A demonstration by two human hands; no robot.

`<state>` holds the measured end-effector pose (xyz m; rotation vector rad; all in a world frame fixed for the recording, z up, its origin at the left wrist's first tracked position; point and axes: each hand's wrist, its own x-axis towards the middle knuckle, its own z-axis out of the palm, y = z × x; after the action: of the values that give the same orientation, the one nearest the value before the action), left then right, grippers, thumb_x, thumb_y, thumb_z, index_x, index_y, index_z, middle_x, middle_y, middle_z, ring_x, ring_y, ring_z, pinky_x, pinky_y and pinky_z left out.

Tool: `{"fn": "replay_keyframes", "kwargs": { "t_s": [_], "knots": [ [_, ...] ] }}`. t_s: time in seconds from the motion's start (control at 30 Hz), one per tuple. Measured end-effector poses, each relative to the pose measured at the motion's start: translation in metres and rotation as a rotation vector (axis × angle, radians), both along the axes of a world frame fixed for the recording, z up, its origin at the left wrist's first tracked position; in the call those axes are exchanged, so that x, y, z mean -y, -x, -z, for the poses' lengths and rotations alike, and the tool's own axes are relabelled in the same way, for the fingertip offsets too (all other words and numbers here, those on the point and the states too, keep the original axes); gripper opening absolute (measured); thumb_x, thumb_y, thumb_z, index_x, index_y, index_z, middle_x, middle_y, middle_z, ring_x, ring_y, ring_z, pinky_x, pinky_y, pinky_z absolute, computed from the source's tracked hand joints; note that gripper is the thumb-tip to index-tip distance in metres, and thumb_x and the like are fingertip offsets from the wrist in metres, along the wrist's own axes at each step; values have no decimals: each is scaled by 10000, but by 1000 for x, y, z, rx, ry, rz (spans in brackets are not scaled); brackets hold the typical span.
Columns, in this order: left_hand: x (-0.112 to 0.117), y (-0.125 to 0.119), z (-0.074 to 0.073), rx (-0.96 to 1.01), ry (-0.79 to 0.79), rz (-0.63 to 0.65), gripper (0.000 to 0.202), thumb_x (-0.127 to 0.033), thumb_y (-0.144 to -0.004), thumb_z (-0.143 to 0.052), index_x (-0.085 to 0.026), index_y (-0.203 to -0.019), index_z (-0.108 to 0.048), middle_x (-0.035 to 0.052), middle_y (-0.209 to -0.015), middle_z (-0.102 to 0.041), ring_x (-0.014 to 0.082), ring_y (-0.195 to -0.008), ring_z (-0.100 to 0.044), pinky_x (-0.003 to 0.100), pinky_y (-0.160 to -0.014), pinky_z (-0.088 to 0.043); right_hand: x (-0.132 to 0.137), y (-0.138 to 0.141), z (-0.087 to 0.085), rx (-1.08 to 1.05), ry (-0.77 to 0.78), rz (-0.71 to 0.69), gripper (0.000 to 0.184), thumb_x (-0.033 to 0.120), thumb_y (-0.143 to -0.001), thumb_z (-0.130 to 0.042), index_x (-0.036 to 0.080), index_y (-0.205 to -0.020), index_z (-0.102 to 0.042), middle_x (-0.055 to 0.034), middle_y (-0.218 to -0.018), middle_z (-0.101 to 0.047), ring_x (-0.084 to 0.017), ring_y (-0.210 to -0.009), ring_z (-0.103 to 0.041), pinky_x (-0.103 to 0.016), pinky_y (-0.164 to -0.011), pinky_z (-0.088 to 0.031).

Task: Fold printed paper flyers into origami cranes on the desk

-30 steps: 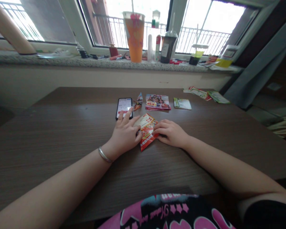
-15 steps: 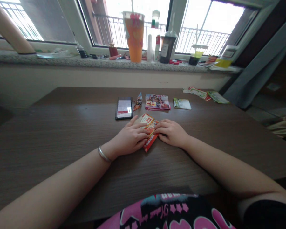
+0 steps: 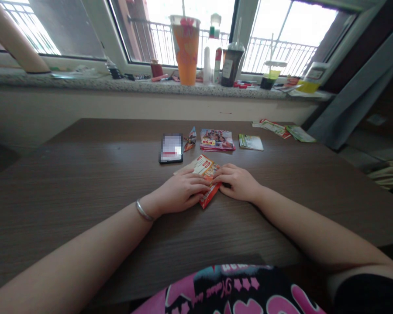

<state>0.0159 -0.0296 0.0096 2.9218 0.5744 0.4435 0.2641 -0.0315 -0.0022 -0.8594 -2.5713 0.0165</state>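
A folded red and orange printed paper lies on the dark wooden table in front of me. My left hand, a silver bangle on its wrist, lies flat over the paper's left side with fingers stretched out and pressing down. My right hand rests on the paper's right edge, fingers curled and pressed together on it. Most of the paper's lower half is hidden under both hands.
A phone lies just beyond my left hand, beside a small folded paper shape and stacks of leaflets. Cups and bottles stand on the stone windowsill.
My left hand drew back from the phone and moved right onto the paper. The paper has been folded narrower under the hands. My right hand barely moved.
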Motion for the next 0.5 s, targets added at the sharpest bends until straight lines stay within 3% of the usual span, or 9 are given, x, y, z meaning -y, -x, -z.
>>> {"fn": "replay_keyframes", "kwargs": {
  "t_s": [0.5],
  "knots": [
    [3,-3,5,-47,15,4,384,-353,-931,-496,-216,-1287,-538,98,-1317,-571,257,-1234,-506,449,-1059,-389,-2,-1,0,-91,16,17,126,217,-872,-560,230,-913,-679,-42,-983,-708,-197,-971,-618,-386,-926,-480]
  ]
}}
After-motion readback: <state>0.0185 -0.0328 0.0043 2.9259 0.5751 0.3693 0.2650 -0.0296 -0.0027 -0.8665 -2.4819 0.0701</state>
